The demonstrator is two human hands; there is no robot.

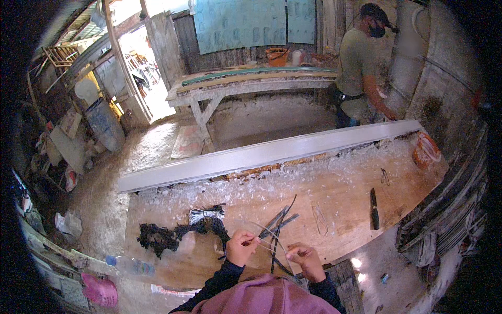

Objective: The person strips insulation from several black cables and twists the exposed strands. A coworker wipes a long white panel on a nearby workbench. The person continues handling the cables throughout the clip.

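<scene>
My left hand (241, 246) pinches one end of a thin pale strip (269, 236) that bows in an arc over to my right hand (305, 259), which grips the other end. Both hands hover over the near edge of a wooden worktable (345, 193). Several dark flat strips (280, 225) lie crossed on the board just beyond my hands. A tangle of dark fibre (172, 235) and a small coil of pale cord (205, 213) lie to the left of my left hand.
A long pale plank (261, 154) lies across the far side of the table. A dark knife (374, 209) rests at the right. Another person (361, 63) stands at the back by a second bench (251, 81). A plastic bottle (130, 266) sits at lower left.
</scene>
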